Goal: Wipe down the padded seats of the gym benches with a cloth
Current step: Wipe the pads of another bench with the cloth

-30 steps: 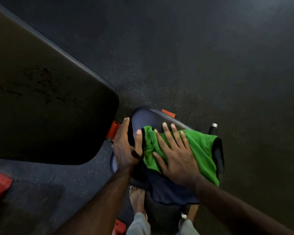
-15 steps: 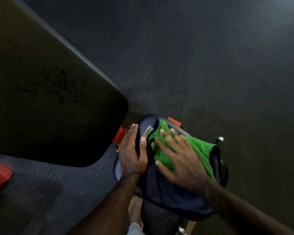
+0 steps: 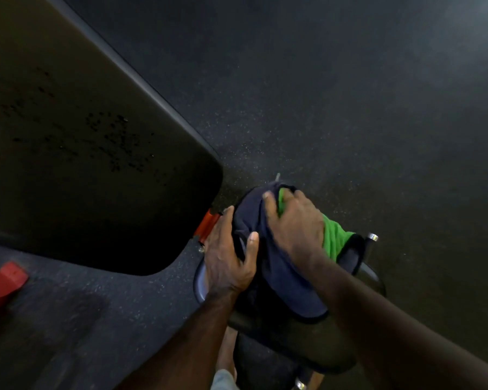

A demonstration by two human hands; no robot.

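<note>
A small dark padded seat (image 3: 371,280) sits low in the centre of the head view, mostly draped by a cloth (image 3: 282,280) that is navy on one side and green (image 3: 334,237) on the other. My right hand (image 3: 296,223) presses flat on the cloth near the seat's far end, fingers spread over the green part. My left hand (image 3: 228,257) clasps the seat's left edge, with the thumb over a fold of the navy cloth. A large dark backrest pad (image 3: 82,164) with speckled marks fills the left side.
An orange frame bracket (image 3: 207,225) joins the backrest and seat. A red part (image 3: 2,285) lies at the left edge. A chrome-tipped post (image 3: 372,238) stands right of the seat. A bare foot (image 3: 226,353) and the dark speckled rubber floor (image 3: 350,108) lie below.
My right hand has slid the cloth forward to the seat's far end, and more navy than green shows. My left hand kept its grip on the left edge.
</note>
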